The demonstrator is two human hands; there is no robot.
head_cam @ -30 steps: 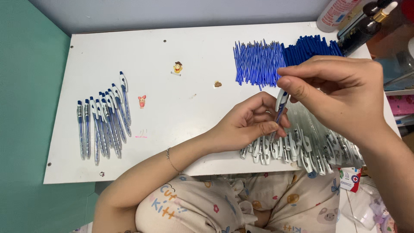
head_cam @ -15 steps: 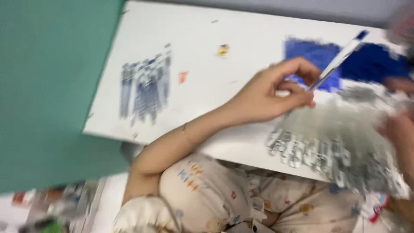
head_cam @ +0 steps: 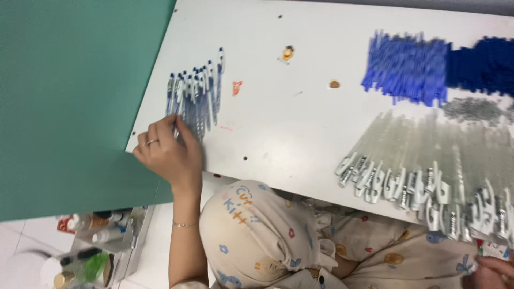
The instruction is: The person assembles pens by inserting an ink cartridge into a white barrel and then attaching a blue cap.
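Note:
My left hand (head_cam: 168,152) rests at the near left corner of the white table (head_cam: 300,123), fingers curled on a pen at the near end of a row of assembled blue-and-white pens (head_cam: 195,93). A ring and a thin bracelet show on that hand and wrist. Only part of my right hand (head_cam: 492,267) shows, in the bottom right corner below the table edge, and its grip is hidden. Clear pen barrels with clips (head_cam: 428,160) lie in a wide row along the right front edge.
At the back right lie a heap of blue refills (head_cam: 407,67), a darker blue pile (head_cam: 482,61) and a small grey pile (head_cam: 474,107). Two small stickers (head_cam: 288,53) mark the table. A green surface (head_cam: 69,96) fills the left; bottles on a rack (head_cam: 91,251) stand below.
My left hand carried the pen from the table's middle to the pen row at the left. My right hand dropped to the lower right. The view swung left.

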